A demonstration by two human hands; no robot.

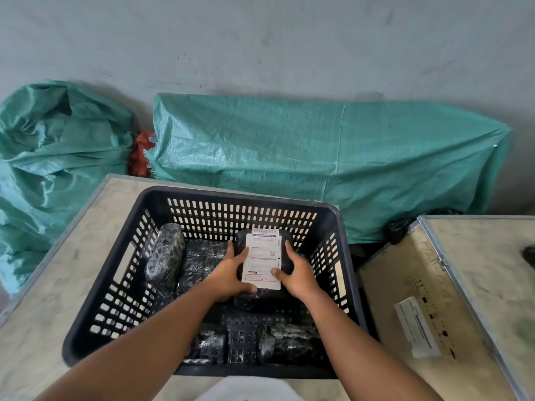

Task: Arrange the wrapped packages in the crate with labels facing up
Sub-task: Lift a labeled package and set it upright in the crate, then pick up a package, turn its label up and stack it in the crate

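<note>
Held package (pixel 262 264): a dark, lumpy bundle in glossy black wrap, with a white rectangular paper label (pixel 263 257) on its upper face, printed with barcodes and a red-outlined box; it sits inside the crate, toward the far right, label upward.
Left hand (pixel 228 273): clasps the package's left edge, fingers curled along the side, thumb on the label's lower corner.
Right hand (pixel 298 274): clasps the right edge, fingers up the side, thumb pressed on the label's lower part.
Other packages: a rounded oblong bundle (pixel 165 253) in shiny crinkled black film leans against the crate's left wall; a flatter one (pixel 202 261) lies just beside it, touching the left hand's side; two more (pixel 207 347) (pixel 289 342) lie at the near end, beneath the forearms. No labels show on these.
Crate (pixel 249 212): black rigid plastic, rectangular with rounded corners, walls pierced by rows of slots, floor perforated with small squares.
Surface (pixel 72 256): pale, mottled board with a grey metal edge strip, carrying the crate.
Box to the right (pixel 463 285): pale panel with metal edging, dark stencilled marks and a white sticker (pixel 417 327).
Behind: green woven plastic sacks (pixel 318 157), creased, against a grey wall (pixel 260 39), with something red (pixel 140 153) between them.
</note>
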